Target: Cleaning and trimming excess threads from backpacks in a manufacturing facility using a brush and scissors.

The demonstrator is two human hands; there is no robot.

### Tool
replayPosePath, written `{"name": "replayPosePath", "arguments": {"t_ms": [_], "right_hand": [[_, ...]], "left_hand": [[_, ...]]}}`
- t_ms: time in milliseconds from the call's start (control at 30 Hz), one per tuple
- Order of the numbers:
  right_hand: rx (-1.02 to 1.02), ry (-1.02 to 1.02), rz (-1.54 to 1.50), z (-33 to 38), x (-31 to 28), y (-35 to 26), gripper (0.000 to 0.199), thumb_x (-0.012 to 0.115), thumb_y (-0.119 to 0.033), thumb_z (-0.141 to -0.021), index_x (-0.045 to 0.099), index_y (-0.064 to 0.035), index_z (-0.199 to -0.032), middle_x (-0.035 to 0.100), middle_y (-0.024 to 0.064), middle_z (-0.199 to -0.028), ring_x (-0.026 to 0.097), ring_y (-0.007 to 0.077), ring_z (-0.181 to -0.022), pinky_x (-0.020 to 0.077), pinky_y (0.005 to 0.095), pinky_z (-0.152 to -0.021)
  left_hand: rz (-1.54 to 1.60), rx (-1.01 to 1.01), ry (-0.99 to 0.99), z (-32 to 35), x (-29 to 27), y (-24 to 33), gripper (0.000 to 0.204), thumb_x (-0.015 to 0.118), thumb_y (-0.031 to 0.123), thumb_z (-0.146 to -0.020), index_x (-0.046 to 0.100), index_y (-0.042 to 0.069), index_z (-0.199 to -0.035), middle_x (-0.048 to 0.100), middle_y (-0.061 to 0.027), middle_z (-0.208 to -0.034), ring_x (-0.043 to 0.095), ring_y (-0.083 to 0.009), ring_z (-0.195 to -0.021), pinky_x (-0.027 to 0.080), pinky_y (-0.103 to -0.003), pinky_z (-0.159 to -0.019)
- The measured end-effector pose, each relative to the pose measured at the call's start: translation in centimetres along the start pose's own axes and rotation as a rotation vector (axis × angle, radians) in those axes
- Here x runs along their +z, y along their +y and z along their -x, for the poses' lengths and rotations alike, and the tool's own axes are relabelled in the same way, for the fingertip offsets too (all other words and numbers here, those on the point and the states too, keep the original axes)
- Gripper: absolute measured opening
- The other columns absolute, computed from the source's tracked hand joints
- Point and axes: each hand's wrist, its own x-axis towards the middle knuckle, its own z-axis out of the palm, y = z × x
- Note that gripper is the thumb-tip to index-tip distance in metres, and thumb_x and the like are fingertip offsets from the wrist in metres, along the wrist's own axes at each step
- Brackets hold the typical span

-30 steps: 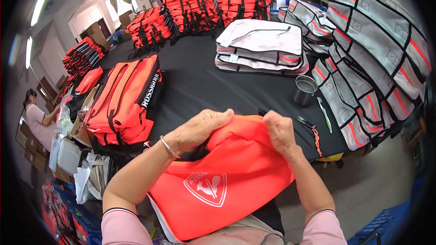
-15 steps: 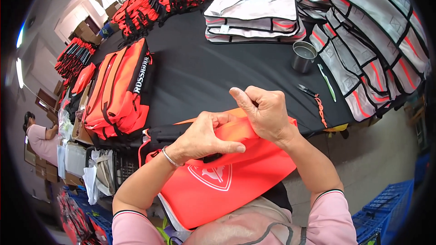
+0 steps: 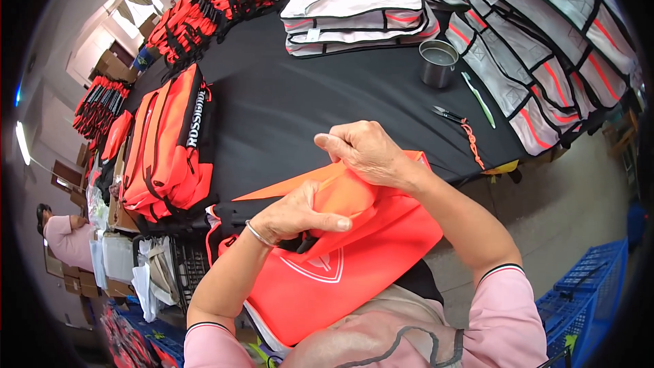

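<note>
Right hand (image 3: 371, 153) moved leftward, grip unclear, left hand (image 3: 291, 215) clutching red fabric (image 3: 361, 279), mug (image 3: 436, 70) beyond

A black-covered table (image 3: 272, 109) is bearing red bags (image 3: 163, 136), stacked pale bags (image 3: 357, 3), a metal cup (image 3: 437, 68), a green-and-white toothbrush (image 3: 479, 100) and corded snips (image 3: 451, 116).

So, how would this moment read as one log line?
Left hand: holding red-orange bag; right hand: curled over its folds; nearby on black tabletop: metal cup, snips, brush
</note>
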Motion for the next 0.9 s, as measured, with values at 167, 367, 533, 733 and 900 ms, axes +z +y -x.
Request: {"name": "replayPosePath", "arguments": {"t_ms": [167, 367, 533, 733, 900], "right_hand": [[0.004, -0.065, 0.258, 2.3, -1.1, -2.3, 0.040, 0.057, -0.032, -0.099, 0.062, 0.0031, -0.081, 0.053, 0.0150, -0.060, 0.049, 0.0258, -0.055, 0.0431, 0.0368, -0.056], [-0.009, -0.068, -0.092, 1.6, -0.7, -2.7, 0.040, 0.061, -0.027, -0.098, 0.058, 0.0038, -0.074, 0.044, 0.0002, -0.058, 0.036, 0.0071, -0.059, 0.0372, 0.0297, -0.053], [0.030, -0.088, -0.202, 0.8, 0.6, -0.1, 0.037, 0.063, -0.026, -0.097, 0.057, 0.0005, -0.072, 0.043, -0.0016, -0.061, 0.036, 0.0062, -0.061, 0.0374, 0.0276, -0.054], [-0.326, 0.350, 0.277, 2.0, -3.0, -1.8, 0.030, 0.067, -0.034, -0.090, 0.062, -0.0052, -0.081, 0.060, 0.0092, -0.080, 0.057, 0.0275, -0.082, 0.0451, 0.0394, -0.075], [-0.329, 0.234, 0.810, 5.5, -2.2, -1.9, 0.053, 0.072, -0.044, -0.082, 0.057, -0.0061, -0.117, 0.059, 0.0130, -0.104, 0.058, 0.0313, -0.097, 0.0464, 0.0392, -0.087]], "left_hand": [[-0.033, -0.013, -0.053, 0.3, -0.3, 1.7, 0.069, 0.082, 0.016, -0.072, 0.050, -0.001, -0.131, 0.063, -0.0047, -0.110, 0.060, -0.0127, -0.099, 0.047, -0.028, -0.092], [0.000, 0.119, -0.092, 0.8, -0.2, 0.4, 0.075, 0.084, 0.010, -0.066, 0.048, -0.004, -0.131, 0.062, -0.0051, -0.108, 0.061, -0.0124, -0.091, 0.048, -0.027, -0.089], [0.178, 0.174, 0.135, 1.0, 1.9, -0.9, 0.062, 0.080, 0.008, -0.070, 0.054, -0.003, -0.125, 0.063, -0.0040, -0.103, 0.061, -0.0098, -0.087, 0.050, -0.024, -0.079], [-0.299, 0.427, 0.450, 1.0, -2.0, 3.5, 0.032, 0.059, 0.022, -0.098, 0.060, 0.006, -0.070, 0.050, 0.0103, -0.068, 0.040, 0.0011, -0.062, 0.035, -0.019, -0.053], [-0.413, 0.568, 0.675, 1.1, -5.1, 7.7, 0.040, 0.063, 0.033, -0.096, 0.065, 0.001, -0.072, 0.057, 0.0074, -0.070, 0.047, 0.0002, -0.066, 0.039, -0.019, -0.058]]}}
